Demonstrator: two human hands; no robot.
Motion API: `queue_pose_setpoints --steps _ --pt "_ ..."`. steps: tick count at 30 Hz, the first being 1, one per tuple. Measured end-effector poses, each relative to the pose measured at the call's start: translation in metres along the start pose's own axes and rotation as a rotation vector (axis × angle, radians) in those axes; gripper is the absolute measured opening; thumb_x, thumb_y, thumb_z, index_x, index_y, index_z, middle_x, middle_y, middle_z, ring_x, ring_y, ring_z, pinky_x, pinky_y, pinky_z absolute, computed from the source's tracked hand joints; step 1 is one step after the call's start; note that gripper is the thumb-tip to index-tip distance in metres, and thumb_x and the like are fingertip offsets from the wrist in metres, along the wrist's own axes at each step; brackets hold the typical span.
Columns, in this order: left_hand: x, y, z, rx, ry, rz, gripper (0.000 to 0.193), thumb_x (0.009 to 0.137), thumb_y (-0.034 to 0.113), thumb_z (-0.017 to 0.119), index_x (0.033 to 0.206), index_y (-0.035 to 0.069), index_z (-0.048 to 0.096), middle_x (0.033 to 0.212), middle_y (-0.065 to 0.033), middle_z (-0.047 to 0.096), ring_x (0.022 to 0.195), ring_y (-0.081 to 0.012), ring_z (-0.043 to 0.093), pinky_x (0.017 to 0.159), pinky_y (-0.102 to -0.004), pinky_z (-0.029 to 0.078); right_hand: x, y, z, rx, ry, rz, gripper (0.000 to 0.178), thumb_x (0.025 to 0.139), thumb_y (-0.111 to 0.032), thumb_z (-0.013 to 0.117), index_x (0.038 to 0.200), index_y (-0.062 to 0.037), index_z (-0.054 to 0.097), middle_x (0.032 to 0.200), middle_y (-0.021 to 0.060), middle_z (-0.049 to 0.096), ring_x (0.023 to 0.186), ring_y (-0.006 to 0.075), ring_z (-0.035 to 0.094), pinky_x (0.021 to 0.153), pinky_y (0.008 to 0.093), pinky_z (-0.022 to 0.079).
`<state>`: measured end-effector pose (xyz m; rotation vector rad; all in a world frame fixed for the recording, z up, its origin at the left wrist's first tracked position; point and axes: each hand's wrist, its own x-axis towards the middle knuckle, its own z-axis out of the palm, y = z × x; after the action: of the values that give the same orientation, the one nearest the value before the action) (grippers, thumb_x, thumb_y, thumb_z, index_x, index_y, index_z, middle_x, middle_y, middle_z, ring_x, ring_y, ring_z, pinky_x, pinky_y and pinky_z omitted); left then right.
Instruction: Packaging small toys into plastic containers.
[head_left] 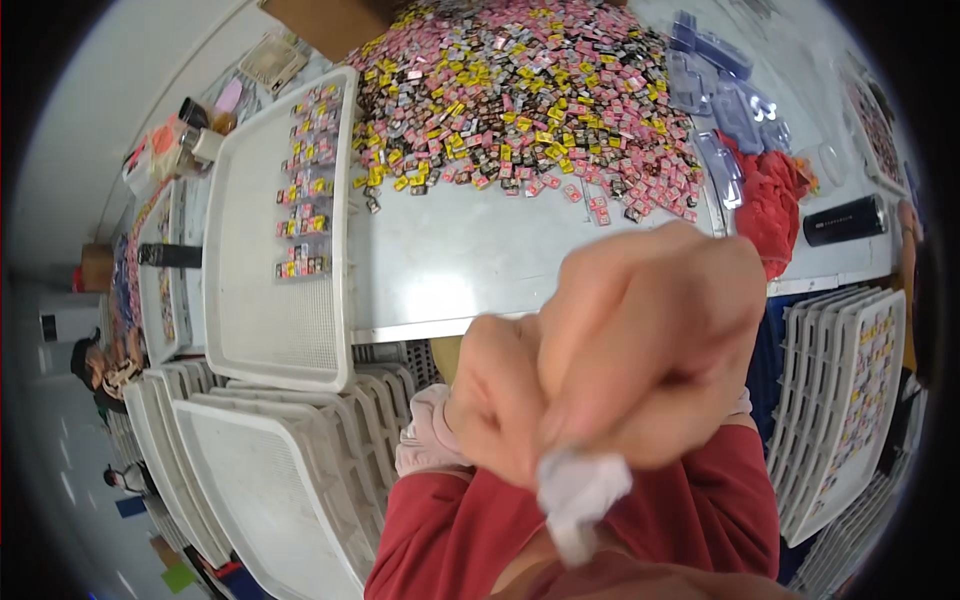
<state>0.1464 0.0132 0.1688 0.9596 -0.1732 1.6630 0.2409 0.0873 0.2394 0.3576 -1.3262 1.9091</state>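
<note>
Both my hands are raised close in front of me, pressed together. My right hand (660,330), blurred by motion, is closed with its fingers curled inward. Behind it and partly covered, my left hand (492,395) is closed too. A small crumpled white piece (582,488), looking like tissue or thin film, pokes out below the pinched fingertips. Which hand has the firmer hold on it I cannot tell. Beyond my hands, a big heap of small wrapped pieces (520,100) in pink, yellow, black and brown covers the far part of the metal table (430,260).
A white tray (240,240) with rows of filled clear packs (305,215) lies to the left, above stacked trays (240,470). At right are clear plastic shells (735,110), a red cloth (765,210), a black bottle (845,220) and more stacked trays (830,400). Other people appear far left.
</note>
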Motion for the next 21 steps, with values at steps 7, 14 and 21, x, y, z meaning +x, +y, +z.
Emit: queue_pose_setpoints --steps 7,14,21 --pt "0.005 -0.016 -0.005 -0.023 -0.001 0.002 0.017 0.071 0.004 0.077 0.085 0.001 0.067 0.085 -0.0163 0.068 0.066 -0.0219 0.063 0.059 -0.0300 0.050 0.003 -0.002 0.004 0.181 -0.086 -0.005 0.015 0.064 0.020 0.067 0.078 0.0151 0.065 0.066 0.0216 0.059 0.044 0.0206 0.054 0.044 0.0284 0.044" --pt "0.002 -0.021 -0.002 0.002 0.018 0.073 0.017 0.071 0.005 0.078 0.084 0.001 0.068 0.084 -0.0165 0.068 0.067 -0.0219 0.064 0.059 -0.0303 0.050 -0.003 -0.009 0.002 0.242 0.012 0.080 0.015 0.065 0.019 0.068 0.079 0.0151 0.065 0.066 0.0211 0.059 0.046 0.0178 0.053 0.044 0.0273 0.042" --pt "0.005 -0.023 0.004 0.047 0.002 0.187 0.016 0.071 0.005 0.078 0.083 0.001 0.068 0.083 -0.0168 0.068 0.067 -0.0220 0.064 0.060 -0.0307 0.050 0.002 -0.011 -0.006 0.240 0.000 0.037 0.017 0.065 0.018 0.069 0.081 0.0145 0.064 0.068 0.0194 0.060 0.049 0.0156 0.055 0.045 0.0258 0.041"
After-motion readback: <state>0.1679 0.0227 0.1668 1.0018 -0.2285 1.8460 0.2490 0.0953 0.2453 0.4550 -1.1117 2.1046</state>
